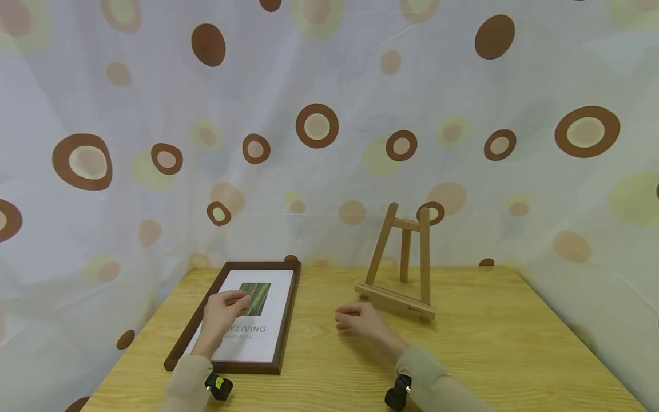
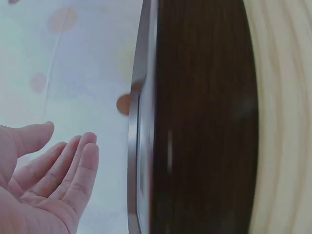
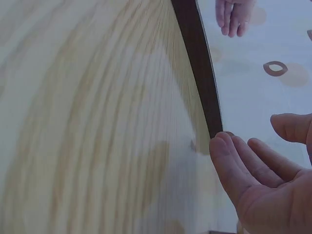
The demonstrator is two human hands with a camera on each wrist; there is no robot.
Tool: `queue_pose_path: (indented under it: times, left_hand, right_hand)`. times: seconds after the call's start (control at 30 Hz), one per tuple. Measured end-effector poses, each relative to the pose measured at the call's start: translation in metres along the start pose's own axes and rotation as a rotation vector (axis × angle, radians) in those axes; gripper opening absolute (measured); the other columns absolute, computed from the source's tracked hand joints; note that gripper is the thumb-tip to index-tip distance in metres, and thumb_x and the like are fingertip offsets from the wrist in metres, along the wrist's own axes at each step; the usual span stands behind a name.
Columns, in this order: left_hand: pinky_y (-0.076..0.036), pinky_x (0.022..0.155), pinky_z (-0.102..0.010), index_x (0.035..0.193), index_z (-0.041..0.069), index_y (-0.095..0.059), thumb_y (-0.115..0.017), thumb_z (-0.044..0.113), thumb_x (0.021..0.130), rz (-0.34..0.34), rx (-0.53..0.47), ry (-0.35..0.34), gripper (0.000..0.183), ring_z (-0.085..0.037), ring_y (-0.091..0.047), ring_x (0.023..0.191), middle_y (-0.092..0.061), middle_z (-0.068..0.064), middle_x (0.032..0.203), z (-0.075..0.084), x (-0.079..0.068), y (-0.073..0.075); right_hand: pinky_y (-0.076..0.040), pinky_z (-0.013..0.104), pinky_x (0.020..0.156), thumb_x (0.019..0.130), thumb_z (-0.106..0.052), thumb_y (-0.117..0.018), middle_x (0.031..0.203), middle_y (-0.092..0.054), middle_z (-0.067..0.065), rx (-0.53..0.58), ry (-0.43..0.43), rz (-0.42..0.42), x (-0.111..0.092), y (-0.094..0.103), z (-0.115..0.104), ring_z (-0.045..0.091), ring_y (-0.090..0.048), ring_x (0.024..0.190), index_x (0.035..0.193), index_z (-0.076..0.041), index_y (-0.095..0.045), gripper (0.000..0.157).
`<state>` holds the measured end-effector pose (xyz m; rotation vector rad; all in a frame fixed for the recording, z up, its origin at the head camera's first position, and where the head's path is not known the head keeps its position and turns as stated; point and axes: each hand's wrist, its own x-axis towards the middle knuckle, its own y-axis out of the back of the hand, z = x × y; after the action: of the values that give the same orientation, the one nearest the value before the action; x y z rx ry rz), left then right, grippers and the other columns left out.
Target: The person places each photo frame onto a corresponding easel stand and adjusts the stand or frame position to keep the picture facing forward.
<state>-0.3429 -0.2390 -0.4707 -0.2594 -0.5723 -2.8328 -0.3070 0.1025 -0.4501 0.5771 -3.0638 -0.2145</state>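
Observation:
A picture frame (image 1: 289, 320) with a dark brown border lies flat on the left of the table, holding a white print with a green picture and lettering. Above it hovers my left hand (image 1: 222, 315), fingers relaxed and nothing held. In the left wrist view that hand (image 2: 56, 187) has its thumb apart from the fingers, with the frame's dark side (image 2: 204, 117) beside it. My right hand (image 1: 364, 323) is over the table between frame and easel, loosely bent and holding nothing. Just behind it stands a small wooden easel (image 1: 424, 257), upright on its legs.
The wood-grain table (image 1: 489, 343) extends right of the easel and in front of both hands. A pale curtain (image 1: 350, 68) with brown and beige circles hangs behind and at the sides. Black wrist cameras (image 1: 219, 386) sit on both sleeves.

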Motion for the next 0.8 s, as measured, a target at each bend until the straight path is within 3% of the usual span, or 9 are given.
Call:
queue_pose_path:
  times: [0.13, 0.23, 0.3, 0.5, 0.57, 0.7, 0.77, 0.8]
  left_hand:
    - [-0.053, 0.062, -0.025, 0.106, 0.007, -0.063, -0.064, 0.046, 0.08, 0.026, 0.039, 0.048, 0.047, -0.017, -0.064, 0.078, -0.066, -0.008, 0.091, -0.05, 0.023, 0.015]
    - [-0.054, 0.068, -0.031, 0.11, 0.007, -0.061, -0.064, 0.049, 0.078, 0.031, 0.024, 0.095, 0.053, -0.019, -0.064, 0.081, -0.065, -0.01, 0.096, -0.059, 0.029, 0.028]
    - [-0.054, 0.068, -0.03, 0.112, 0.005, -0.06, -0.064, 0.05, 0.077, 0.023, 0.0, 0.102, 0.058, -0.019, -0.065, 0.082, -0.065, -0.012, 0.098, -0.054, 0.025, 0.039]
    - [-0.053, 0.072, -0.028, 0.121, -0.004, -0.053, -0.065, 0.044, 0.08, -0.007, -0.084, 0.199, 0.064, -0.021, -0.064, 0.087, -0.062, -0.018, 0.106, -0.006, -0.001, 0.067]
    - [-0.052, 0.075, -0.029, 0.125, -0.006, -0.049, -0.064, 0.042, 0.081, -0.026, -0.099, 0.232, 0.066, -0.02, -0.063, 0.09, -0.06, -0.019, 0.111, 0.003, -0.006, 0.074]
    - [-0.05, 0.08, -0.031, 0.128, -0.006, -0.044, -0.064, 0.039, 0.083, -0.072, -0.078, 0.268, 0.067, -0.018, -0.061, 0.093, -0.057, -0.019, 0.116, 0.004, -0.007, 0.085]
    - [-0.051, 0.079, -0.03, 0.127, -0.006, -0.047, -0.066, 0.037, 0.081, -0.069, -0.083, 0.246, 0.065, -0.017, -0.062, 0.091, -0.058, -0.018, 0.114, -0.013, -0.002, 0.088]
    - [-0.051, 0.079, -0.03, 0.126, -0.007, -0.047, -0.067, 0.035, 0.082, -0.067, -0.072, 0.248, 0.064, -0.017, -0.062, 0.091, -0.057, -0.019, 0.115, -0.014, -0.002, 0.089]
  right_hand:
    - [-0.05, 0.041, 0.08, 0.088, -0.02, -0.059, 0.117, -0.053, 0.025, 0.077, -0.075, -0.069, 0.0, -0.009, -0.001, 0.033, -0.058, 0.098, 0.124, 0.012, -0.046, 0.049]
    - [-0.05, 0.04, 0.08, 0.088, -0.019, -0.06, 0.117, -0.054, 0.024, 0.098, -0.102, -0.074, 0.001, -0.016, -0.002, 0.031, -0.059, 0.098, 0.124, 0.011, -0.047, 0.049]
    - [-0.051, 0.039, 0.079, 0.087, -0.018, -0.061, 0.115, -0.056, 0.023, 0.114, -0.108, -0.069, 0.002, -0.02, -0.002, 0.031, -0.06, 0.097, 0.123, 0.01, -0.048, 0.048]
    - [-0.051, 0.038, 0.079, 0.087, -0.014, -0.061, 0.112, -0.057, 0.02, 0.151, -0.115, -0.091, 0.006, -0.035, -0.001, 0.029, -0.06, 0.097, 0.123, 0.011, -0.048, 0.046]
    - [-0.05, 0.039, 0.08, 0.087, -0.013, -0.06, 0.113, -0.057, 0.022, 0.165, -0.115, -0.103, 0.006, -0.039, -0.001, 0.031, -0.059, 0.097, 0.122, 0.012, -0.048, 0.045]
    - [-0.05, 0.041, 0.08, 0.088, -0.011, -0.059, 0.112, -0.057, 0.024, 0.189, -0.119, -0.105, 0.006, -0.046, -0.003, 0.033, -0.059, 0.097, 0.121, 0.013, -0.048, 0.043]
    - [-0.05, 0.041, 0.08, 0.088, -0.01, -0.059, 0.11, -0.058, 0.024, 0.205, -0.128, -0.105, 0.006, -0.05, -0.003, 0.033, -0.06, 0.096, 0.121, 0.013, -0.049, 0.041]
    - [-0.051, 0.04, 0.079, 0.088, -0.009, -0.058, 0.109, -0.058, 0.024, 0.212, -0.131, -0.104, 0.007, -0.051, -0.003, 0.033, -0.06, 0.095, 0.12, 0.013, -0.049, 0.041]
